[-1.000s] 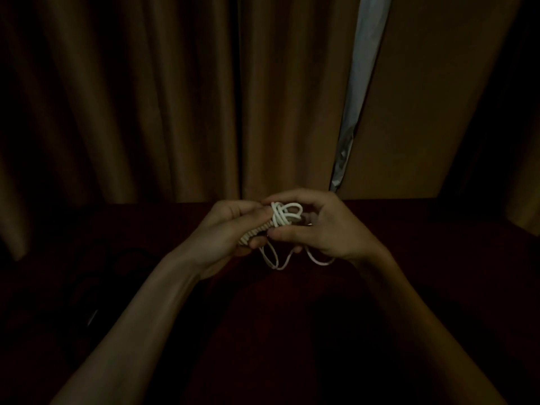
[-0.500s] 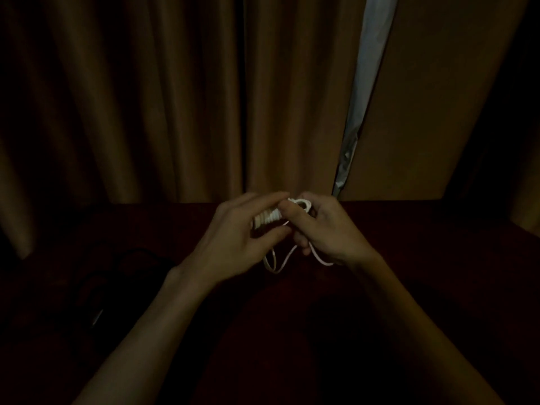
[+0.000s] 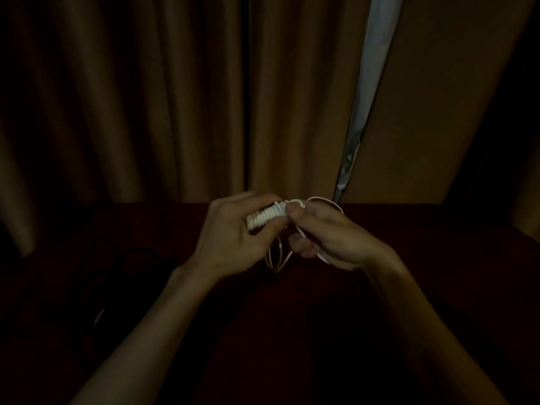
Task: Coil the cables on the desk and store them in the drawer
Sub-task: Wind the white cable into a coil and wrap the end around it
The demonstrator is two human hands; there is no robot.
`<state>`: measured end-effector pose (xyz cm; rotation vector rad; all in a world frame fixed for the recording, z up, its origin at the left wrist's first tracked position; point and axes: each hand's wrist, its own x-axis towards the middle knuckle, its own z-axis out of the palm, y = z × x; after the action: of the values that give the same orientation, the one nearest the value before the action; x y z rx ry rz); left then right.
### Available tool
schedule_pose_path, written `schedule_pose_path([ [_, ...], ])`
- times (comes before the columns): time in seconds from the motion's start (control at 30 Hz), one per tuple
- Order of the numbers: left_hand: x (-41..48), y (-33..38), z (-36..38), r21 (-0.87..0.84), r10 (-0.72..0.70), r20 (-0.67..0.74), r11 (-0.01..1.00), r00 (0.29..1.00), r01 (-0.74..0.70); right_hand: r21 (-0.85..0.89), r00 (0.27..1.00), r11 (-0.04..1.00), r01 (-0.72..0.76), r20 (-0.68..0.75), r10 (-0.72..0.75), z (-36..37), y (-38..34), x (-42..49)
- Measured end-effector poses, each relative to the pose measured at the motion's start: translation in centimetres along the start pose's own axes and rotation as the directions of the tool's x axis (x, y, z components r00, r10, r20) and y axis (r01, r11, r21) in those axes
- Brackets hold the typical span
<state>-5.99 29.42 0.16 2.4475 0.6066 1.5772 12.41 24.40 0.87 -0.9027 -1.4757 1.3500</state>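
- Mid-coiling, apparently: gripping the wound white cable [image 3: 264, 220] in the curled left hand [image 3: 230, 244].
- Pinching its loose end with fingers [image 3: 295, 213] of the right hand [image 3: 330, 238].
- Next, probably: winding in the hanging slack, tucking the end.

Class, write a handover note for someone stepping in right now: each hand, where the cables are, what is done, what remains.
Left hand: grips the wound part of the white cable.
Right hand: pinches its loose run beside the windings; slack loops hang below.
Dark cable: lies dimly seen on the desk, left side.
Done: white cable partly wound.
Left: finish it, coil the dark one, store both; no drawer in view.
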Motion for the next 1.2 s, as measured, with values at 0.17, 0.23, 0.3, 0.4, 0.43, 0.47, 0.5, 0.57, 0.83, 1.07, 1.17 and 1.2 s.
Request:
schedule_pose_path([
  [0.17,-0.2,0.0,0.6,-0.058,-0.032,0.032,0.998,0.999,0.034,-0.137,0.997,0.988,-0.068,0.033,0.073,-0.9,-1.0,-1.4],
  [0.23,-0.4,-0.2,0.8,-0.051,-0.056,0.019,0.997,0.998,0.057,-0.269,0.999,0.962,-0.037,-0.043,0.027,-1.1,-1.3,-1.5],
  [0.3,-0.5,-0.5,0.9,-0.08,-0.144,0.002,0.986,0.99,0.144,-0.356,0.987,0.934,0.025,-0.137,-0.079,-1.1,-1.3,-1.3],
  [0.4,-0.4,-0.4,0.8,-0.268,-0.302,0.047,0.915,0.952,0.303,-0.322,0.957,0.935,0.149,-0.189,-0.218,-0.6,-1.0,-0.8],
  [0.43,-0.2,0.0,0.9,-0.36,-0.342,0.07,0.867,0.937,0.343,-0.292,0.946,0.938,0.187,-0.204,-0.253,-0.3,-1.0,-0.7],
  [0.47,0.0,0.3,0.9,-0.455,-0.385,0.092,0.804,0.918,0.383,-0.281,0.933,0.934,0.218,-0.22,-0.284,-0.2,-0.9,-0.6],
  [0.5,0.1,0.7,0.9,-0.538,-0.432,0.12,0.729,0.894,0.424,-0.285,0.922,0.926,0.247,-0.225,-0.315,0.0,-0.9,-0.5],
  [0.57,0.2,1.0,0.9,-0.639,-0.51,0.199,0.58,0.837,0.505,-0.287,0.91,0.906,0.31,-0.187,-0.37,0.5,-1.0,-0.5],
  [0.83,0.5,0.2,-0.1,-0.614,-0.459,0.434,0.479,0.775,0.627,-0.435,0.926,0.846,0.309,-0.064,-0.372,1.2,-1.4,-0.7],
  [1.07,0.3,-0.3,-0.8,-0.359,-0.3,0.363,0.829,0.882,0.43,-0.775,0.782,0.612,0.159,-0.28,-0.557,1.3,0.4,0.7],
  [1.17,0.1,0.4,-0.3,-0.133,-0.157,0.237,0.972,0.959,0.192,-0.732,0.733,0.666,0.146,-0.372,-0.57,1.0,0.9,1.0],
  [1.2,0.1,0.5,0.0,-0.074,-0.085,0.169,0.992,0.982,0.099,-0.71,0.714,0.689,0.146,-0.406,-0.57,1.2,1.1,1.0],
])
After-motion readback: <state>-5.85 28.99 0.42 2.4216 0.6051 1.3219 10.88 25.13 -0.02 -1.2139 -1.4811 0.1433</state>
